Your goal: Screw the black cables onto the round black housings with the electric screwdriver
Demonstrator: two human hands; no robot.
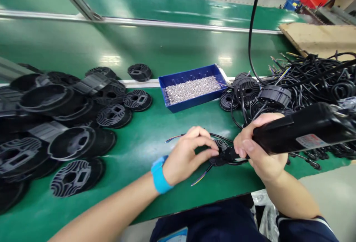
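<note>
My right hand (pixel 264 156) is wrapped around a black electric screwdriver (pixel 292 131) with a pale label, its tip end pointing left and down. Thumb and fingertips of my left hand (pixel 186 153), with a blue band at the wrist, pinch the edge of a small black ridged plastic housing (pixel 221 145). The front of the screwdriver is right over this part; whether its bit touches a screw is hidden. Black cable runs from the housing, and coloured wire ends (pixel 200 178) stick out on its near side.
A blue bin (pixel 180 107) full of small metal screws stands behind my hands. Black round housings (pixel 83 142) are heaped on the left. Black cables (pixel 311 82) lie piled on the right. A black cord (pixel 251 30) hangs down at the right, and cardboard (pixel 319 36) lies beyond.
</note>
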